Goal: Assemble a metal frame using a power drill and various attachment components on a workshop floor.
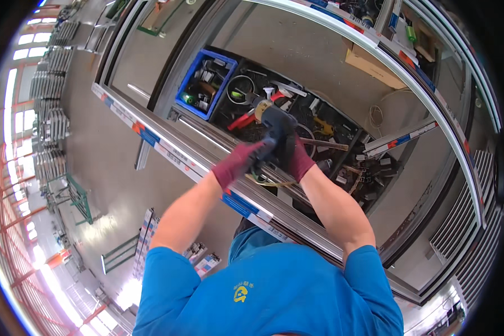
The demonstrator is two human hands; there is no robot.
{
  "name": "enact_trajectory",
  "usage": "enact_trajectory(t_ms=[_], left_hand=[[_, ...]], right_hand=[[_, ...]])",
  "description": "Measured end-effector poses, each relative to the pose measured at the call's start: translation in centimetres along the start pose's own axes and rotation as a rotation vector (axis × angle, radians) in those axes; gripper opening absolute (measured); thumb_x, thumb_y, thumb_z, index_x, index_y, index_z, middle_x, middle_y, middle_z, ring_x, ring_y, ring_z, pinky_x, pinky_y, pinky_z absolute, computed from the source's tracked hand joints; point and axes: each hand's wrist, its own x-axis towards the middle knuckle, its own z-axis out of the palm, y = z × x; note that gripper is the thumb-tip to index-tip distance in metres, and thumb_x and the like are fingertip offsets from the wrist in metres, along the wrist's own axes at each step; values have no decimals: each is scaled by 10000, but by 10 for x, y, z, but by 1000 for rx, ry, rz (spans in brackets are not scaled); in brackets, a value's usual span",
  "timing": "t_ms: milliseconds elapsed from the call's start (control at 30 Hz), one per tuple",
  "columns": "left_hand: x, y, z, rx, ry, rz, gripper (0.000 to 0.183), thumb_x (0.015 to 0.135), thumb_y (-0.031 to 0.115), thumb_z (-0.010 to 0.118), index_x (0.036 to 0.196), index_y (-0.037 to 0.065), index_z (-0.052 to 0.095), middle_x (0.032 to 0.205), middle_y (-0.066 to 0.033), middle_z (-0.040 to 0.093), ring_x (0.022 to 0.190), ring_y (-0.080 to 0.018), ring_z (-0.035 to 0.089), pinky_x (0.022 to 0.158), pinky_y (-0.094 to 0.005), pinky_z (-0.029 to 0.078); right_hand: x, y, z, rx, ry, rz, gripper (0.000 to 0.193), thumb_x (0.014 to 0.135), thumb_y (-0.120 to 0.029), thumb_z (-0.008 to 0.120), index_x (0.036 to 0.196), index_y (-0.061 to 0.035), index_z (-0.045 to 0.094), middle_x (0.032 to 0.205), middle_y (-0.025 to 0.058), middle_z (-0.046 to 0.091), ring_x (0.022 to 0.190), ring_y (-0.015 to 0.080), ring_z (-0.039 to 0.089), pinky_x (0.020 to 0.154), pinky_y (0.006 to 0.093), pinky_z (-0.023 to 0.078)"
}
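Observation:
A power drill [275,119] with a dark body and a tan collar points away from me, over a black tool tray. My right hand [292,150], in a maroon and black glove, is closed round its handle. Close against the drill's lower part is my left hand [248,158], gloved the same way. Motion blurs its dark fingers, so their grip does not show. Just below both hands runs a long silver metal profile [193,165] with blue, white and red labels. A thin yellowish cord or strap [271,183] hangs below the hands.
The black tray [274,78] holds red-handled tools, a yellow tool [323,126], a rod [330,144] and many small dark parts. A blue bin [180,99] stands at its left end. Metal frame rails [369,42] surround the workspace; a cardboard box [375,68] lies beyond.

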Motion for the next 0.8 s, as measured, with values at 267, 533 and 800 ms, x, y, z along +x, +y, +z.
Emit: enact_trajectory(t_ms=[267, 533, 800], left_hand=[[116, 54, -252, 206, 87, -102, 408, 944, 533, 734, 845, 139, 704, 666, 14, 560, 557, -106, 509, 514, -267, 378], [224, 47, -325, 3, -34, 177, 480, 1002, 502, 661, 1266, 104, 710, 1073, 1, 752, 894, -154, 705, 752, -335, 562], [235, 11, -388, -176, 301, 44, 253, 980, 447, 706, 889, 214, 664, 652, 62, 493, 515, -101, 478, 453, -275, 392]], right_hand=[[-50, 14, 16, -692, 74, -134, 374, 1035, -323, 658, 1298, -57, 663, 1068, 21, 724, 931, 146, 688, 760, 287, 529], [-116, 8, -77, -900, 560, -81, 429, 1024, -327, 666, 1369, -73, 645, 1208, 98, 729, 1106, 211, 696, 904, 375, 559], [-108, -53, -236, -1067, 1015, -623, 323, 991, -236, 686, 1237, -28, 703, 1104, 127, 748, 1043, 242, 680, 938, 389, 519]])
